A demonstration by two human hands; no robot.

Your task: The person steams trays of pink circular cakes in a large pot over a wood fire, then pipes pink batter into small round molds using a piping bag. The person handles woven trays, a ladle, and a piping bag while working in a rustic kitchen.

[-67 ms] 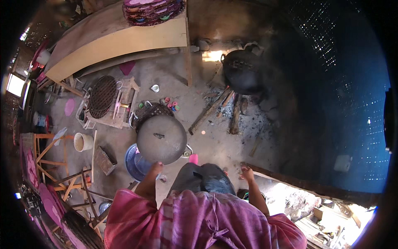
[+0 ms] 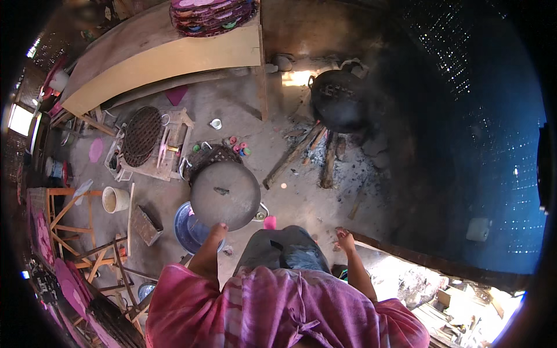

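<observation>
My left hand (image 2: 217,234) hangs at the near edge of a round grey lid (image 2: 225,196) with a small dark handle. Whether it touches the rim does not show, and its fingers are mostly hidden. Under the lid's left side sits a blue basin (image 2: 188,231), partly covered. On my other side, my right hand (image 2: 344,238) hangs with loosely bent fingers apart and nothing in them. It is nearest to a dark beam edge (image 2: 394,252) at the right.
A large black wok (image 2: 339,104) stands over burning firewood (image 2: 328,162) and ash ahead. To the left are a low wooden bench (image 2: 168,162) with woven trays (image 2: 142,136), a white bucket (image 2: 116,199) and wooden frames (image 2: 69,211). A long table (image 2: 174,61) holds stacked pink-topped trays (image 2: 214,17).
The floor things sit very slightly further left in the picture. My trousers show a little higher, and both hands stay in nearly the same places.
</observation>
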